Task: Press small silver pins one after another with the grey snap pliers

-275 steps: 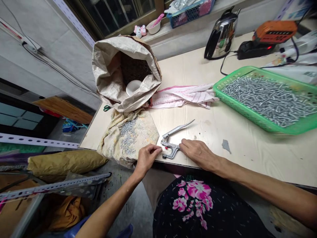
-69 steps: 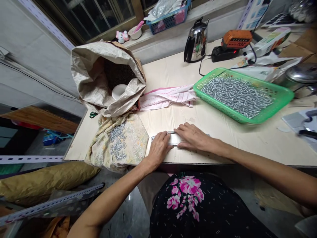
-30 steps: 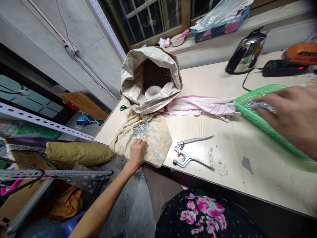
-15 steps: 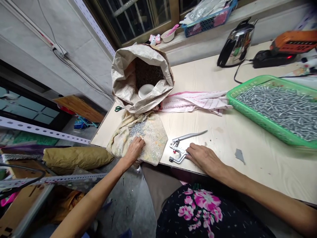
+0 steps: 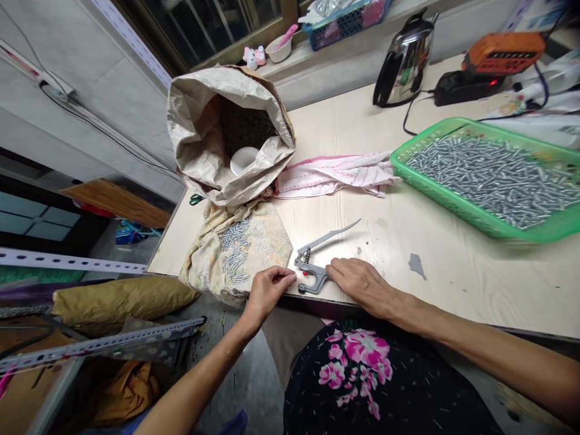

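Grey metal press pliers (image 5: 317,257) lie open on the pale table near its front edge. My left hand (image 5: 267,289) is pinched at the pliers' jaw, holding something too small to make out. My right hand (image 5: 357,281) lies over the lower handle, fingers curled on it. Just left of my left hand, a floral cloth (image 5: 235,251) carries a heap of small silver metal pieces (image 5: 233,257).
A green basket (image 5: 484,220) full of silver pieces stands at the right. A paper sack (image 5: 226,130) with a white bowl inside sits behind the cloth. Pink-white fabric (image 5: 335,172), a kettle (image 5: 403,60) and an orange charger (image 5: 498,57) lie farther back.
My left hand has left the metal pieces on the cloth and come right to the pliers' jaw, pinched. My right hand stays on the lower handle.
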`<action>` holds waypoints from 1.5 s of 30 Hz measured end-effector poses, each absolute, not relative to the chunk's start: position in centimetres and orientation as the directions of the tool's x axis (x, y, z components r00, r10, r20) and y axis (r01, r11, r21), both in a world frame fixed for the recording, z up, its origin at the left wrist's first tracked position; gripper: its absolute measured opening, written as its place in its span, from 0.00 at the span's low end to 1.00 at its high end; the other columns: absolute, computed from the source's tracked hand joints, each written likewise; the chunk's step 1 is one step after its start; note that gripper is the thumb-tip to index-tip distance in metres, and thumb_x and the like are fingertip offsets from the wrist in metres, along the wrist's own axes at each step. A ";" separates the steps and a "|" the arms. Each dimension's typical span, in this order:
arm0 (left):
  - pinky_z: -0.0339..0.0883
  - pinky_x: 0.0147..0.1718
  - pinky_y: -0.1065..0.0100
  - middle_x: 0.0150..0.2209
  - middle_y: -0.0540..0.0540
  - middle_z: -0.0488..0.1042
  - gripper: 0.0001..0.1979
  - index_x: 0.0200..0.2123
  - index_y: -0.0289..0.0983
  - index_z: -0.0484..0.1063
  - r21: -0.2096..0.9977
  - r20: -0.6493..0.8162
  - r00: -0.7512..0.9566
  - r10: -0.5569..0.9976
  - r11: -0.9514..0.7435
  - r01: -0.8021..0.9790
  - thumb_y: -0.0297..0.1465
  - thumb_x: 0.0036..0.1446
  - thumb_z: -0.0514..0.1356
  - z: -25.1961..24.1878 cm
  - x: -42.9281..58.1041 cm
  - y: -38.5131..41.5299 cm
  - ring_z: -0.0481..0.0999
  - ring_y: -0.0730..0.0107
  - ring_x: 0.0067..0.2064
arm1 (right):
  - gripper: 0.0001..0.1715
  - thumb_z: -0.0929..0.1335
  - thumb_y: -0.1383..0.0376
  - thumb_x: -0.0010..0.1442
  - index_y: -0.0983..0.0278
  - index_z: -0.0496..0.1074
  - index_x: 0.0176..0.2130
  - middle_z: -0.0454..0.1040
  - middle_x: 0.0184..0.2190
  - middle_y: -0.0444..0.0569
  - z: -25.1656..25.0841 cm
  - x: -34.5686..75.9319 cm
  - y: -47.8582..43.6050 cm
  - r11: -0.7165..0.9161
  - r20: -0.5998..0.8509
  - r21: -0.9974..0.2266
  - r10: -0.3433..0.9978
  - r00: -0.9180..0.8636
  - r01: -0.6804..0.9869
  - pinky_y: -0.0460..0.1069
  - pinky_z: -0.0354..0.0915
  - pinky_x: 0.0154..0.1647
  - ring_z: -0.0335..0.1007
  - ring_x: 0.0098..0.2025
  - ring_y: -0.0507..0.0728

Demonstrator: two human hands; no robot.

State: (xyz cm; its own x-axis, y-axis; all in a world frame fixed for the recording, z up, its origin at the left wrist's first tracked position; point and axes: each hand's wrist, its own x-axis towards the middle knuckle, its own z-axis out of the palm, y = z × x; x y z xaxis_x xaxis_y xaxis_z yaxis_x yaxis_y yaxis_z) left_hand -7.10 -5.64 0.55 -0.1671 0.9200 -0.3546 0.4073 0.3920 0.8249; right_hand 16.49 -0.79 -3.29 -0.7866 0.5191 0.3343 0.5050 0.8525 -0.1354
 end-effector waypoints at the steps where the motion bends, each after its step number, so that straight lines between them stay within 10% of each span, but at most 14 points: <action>1: 0.64 0.29 0.71 0.27 0.46 0.78 0.17 0.31 0.33 0.78 0.835 -0.387 -0.175 0.905 0.424 0.351 0.42 0.46 0.66 0.3 -6.4 -5.7 0.73 0.70 0.28 | 0.13 0.58 0.79 0.62 0.66 0.65 0.35 0.66 0.31 0.48 -3.2 16.5 -0.8 0.858 0.350 -0.112 0.506 -0.789 0.501 0.51 0.54 0.30 0.59 0.30 0.55; 21: 0.52 0.23 0.72 0.18 0.52 0.66 0.19 0.23 0.32 0.75 0.633 -0.555 -0.055 0.830 0.464 0.620 0.45 0.41 0.63 -0.6 -5.7 -4.0 0.61 0.75 0.23 | 0.05 0.64 0.65 0.64 0.64 0.66 0.40 0.70 0.43 0.55 -2.7 17.3 0.6 0.812 0.193 -0.286 0.569 -0.799 0.509 0.53 0.60 0.40 0.65 0.42 0.59; 26: 0.50 0.23 0.72 0.18 0.52 0.65 0.20 0.22 0.32 0.73 0.612 -0.575 -0.041 0.817 0.462 0.641 0.47 0.41 0.62 -0.5 -5.7 -3.8 0.61 0.75 0.22 | 0.53 0.72 0.43 0.50 0.70 0.55 0.62 0.56 0.63 0.68 -1.8 18.4 3.2 0.777 0.143 -0.256 0.619 -0.772 0.575 0.67 0.48 0.60 0.45 0.65 0.74; 34: 0.51 0.22 0.71 0.17 0.52 0.64 0.17 0.22 0.33 0.73 0.535 -0.587 -0.062 0.807 0.444 0.719 0.43 0.48 0.61 -0.6 -5.7 -3.7 0.61 0.74 0.22 | 0.42 0.73 0.51 0.52 0.69 0.62 0.57 0.69 0.49 0.60 -0.9 18.3 3.9 0.764 0.054 -0.280 0.617 -0.785 0.581 0.64 0.55 0.55 0.63 0.50 0.67; 40: 0.67 0.41 0.63 0.38 0.42 0.72 0.09 0.35 0.34 0.74 0.429 -0.118 0.063 0.991 -0.007 0.903 0.34 0.56 0.61 0.4 -4.0 -4.9 0.73 0.61 0.42 | 0.30 0.71 0.62 0.58 0.68 0.62 0.55 0.69 0.43 0.57 -0.6 18.1 2.3 0.734 0.078 -0.378 0.632 -0.771 0.564 0.55 0.62 0.45 0.63 0.45 0.63; 45: 0.60 0.57 0.51 0.60 0.36 0.63 0.30 0.58 0.36 0.60 0.306 -0.013 0.520 0.854 -0.491 0.815 0.36 0.55 0.65 0.3 -1.8 -2.2 0.62 0.51 0.60 | 0.40 0.70 0.63 0.57 0.69 0.52 0.62 0.69 0.47 0.60 -1.0 18.8 1.7 0.736 0.127 -0.402 0.634 -0.763 0.545 0.57 0.63 0.45 0.62 0.47 0.64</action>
State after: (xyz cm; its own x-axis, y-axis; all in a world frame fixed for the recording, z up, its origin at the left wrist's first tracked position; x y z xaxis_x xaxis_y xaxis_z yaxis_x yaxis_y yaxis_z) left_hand -1.78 -2.21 0.26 0.5197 0.8542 -0.0134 0.8154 -0.4913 0.3060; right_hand 18.81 1.72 -1.04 -0.7627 0.6342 0.1270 0.5450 0.7359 -0.4018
